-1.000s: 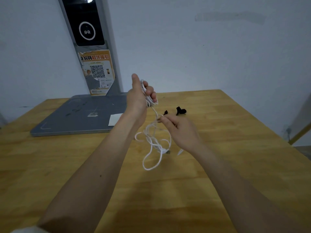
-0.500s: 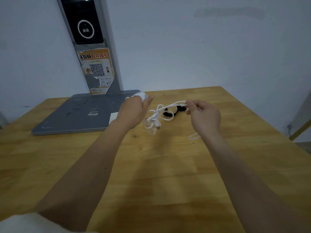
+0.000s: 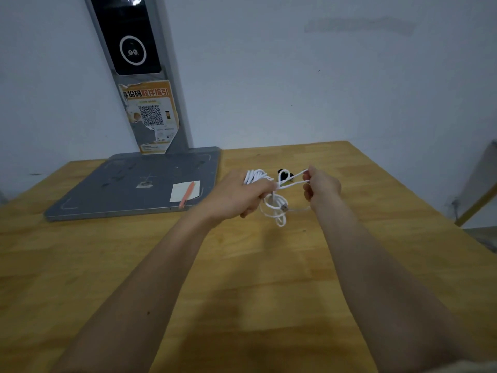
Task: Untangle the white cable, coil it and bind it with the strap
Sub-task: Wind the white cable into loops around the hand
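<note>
Left grip (image 3: 239,195) clutching white cable (image 3: 274,204) coils, right grip (image 3: 321,185) pinching loop, mid-table (image 3: 269,278)

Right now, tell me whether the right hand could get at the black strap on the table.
Probably yes. The strap lies just beyond the right hand, with nothing solid between. But that hand is pinching a loop of the cable, so it must let go first.

Both bare forearms reach out level over the table. The left hand (image 3: 238,193) is closed, knuckles up, gripping wound turns of the white cable (image 3: 274,203). The right hand (image 3: 321,188) (just beside it) pinches a cable strand between thumb and fingertips.
</note>
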